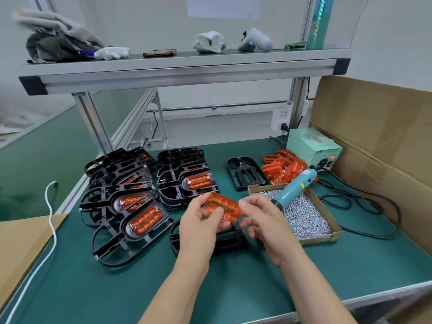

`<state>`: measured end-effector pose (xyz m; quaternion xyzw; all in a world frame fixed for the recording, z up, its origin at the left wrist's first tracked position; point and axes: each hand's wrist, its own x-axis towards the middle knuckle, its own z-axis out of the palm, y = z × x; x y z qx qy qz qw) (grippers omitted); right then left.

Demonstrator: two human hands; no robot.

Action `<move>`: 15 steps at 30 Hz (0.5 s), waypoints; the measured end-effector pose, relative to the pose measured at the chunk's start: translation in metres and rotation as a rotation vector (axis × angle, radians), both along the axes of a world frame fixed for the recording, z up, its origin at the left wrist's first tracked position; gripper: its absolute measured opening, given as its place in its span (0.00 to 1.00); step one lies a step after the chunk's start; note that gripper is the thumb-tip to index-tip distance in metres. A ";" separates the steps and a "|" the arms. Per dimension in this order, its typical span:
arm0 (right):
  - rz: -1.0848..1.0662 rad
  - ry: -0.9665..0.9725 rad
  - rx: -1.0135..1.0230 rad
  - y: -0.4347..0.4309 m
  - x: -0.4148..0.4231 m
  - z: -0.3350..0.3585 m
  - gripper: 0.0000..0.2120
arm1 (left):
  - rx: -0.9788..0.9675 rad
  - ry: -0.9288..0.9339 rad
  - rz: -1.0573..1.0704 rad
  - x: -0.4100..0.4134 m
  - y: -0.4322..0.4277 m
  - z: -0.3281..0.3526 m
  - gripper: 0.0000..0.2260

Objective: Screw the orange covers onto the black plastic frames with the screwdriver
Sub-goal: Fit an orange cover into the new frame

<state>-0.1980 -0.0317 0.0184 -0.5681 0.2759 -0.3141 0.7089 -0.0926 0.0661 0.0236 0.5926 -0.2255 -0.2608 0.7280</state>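
- At left, finished black frames (131,206) stacked on the tabletop (117,288), covers already screwed on.
- In the middle, left hand (198,230) and right hand (266,223) pinching one orange cover (224,206) above a bare frame (230,244); not yet seated.
- At right, another empty frame (246,174), loose covers (284,167), and the screwdriver (295,189) lying unheld on the screw tray (315,240); apparently several still to assemble.

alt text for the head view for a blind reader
The left hand and right hand hold an orange cover over a black frame on a green bench. Assembled frames lie stacked left; an electric screwdriver rests on a box of screws right.
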 end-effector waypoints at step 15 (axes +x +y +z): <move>-0.072 -0.046 -0.122 -0.009 -0.003 -0.009 0.03 | 0.200 -0.287 -0.280 0.032 0.024 0.000 0.22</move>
